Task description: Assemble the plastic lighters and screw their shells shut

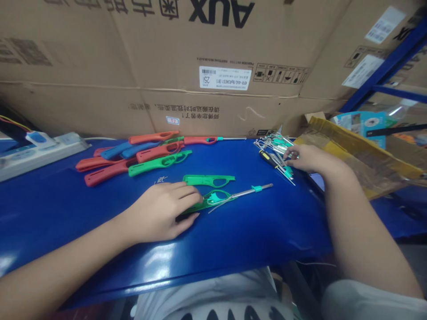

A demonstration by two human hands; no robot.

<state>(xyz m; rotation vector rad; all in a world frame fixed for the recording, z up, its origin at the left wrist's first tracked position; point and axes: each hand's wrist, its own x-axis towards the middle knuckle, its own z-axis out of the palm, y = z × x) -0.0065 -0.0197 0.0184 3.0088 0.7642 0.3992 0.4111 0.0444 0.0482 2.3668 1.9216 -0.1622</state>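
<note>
My left hand (163, 211) rests on the blue table (66, 209), its fingers closed over the handle end of a green lighter shell half (213, 198) that has a metal tube (248, 191) laid in it. A second green shell half (208, 179) lies just behind it. My right hand (308, 158) reaches to the far right, fingers curled on a pile of metal tubes with green tips (276, 153); what it grips I cannot make out.
A heap of red, blue and green lighter shells (140, 155) lies at the back left. A white power strip (36, 151) sits at the far left. Large cardboard boxes (200, 66) wall the back. A torn yellow-brown box (360, 155) stands at right.
</note>
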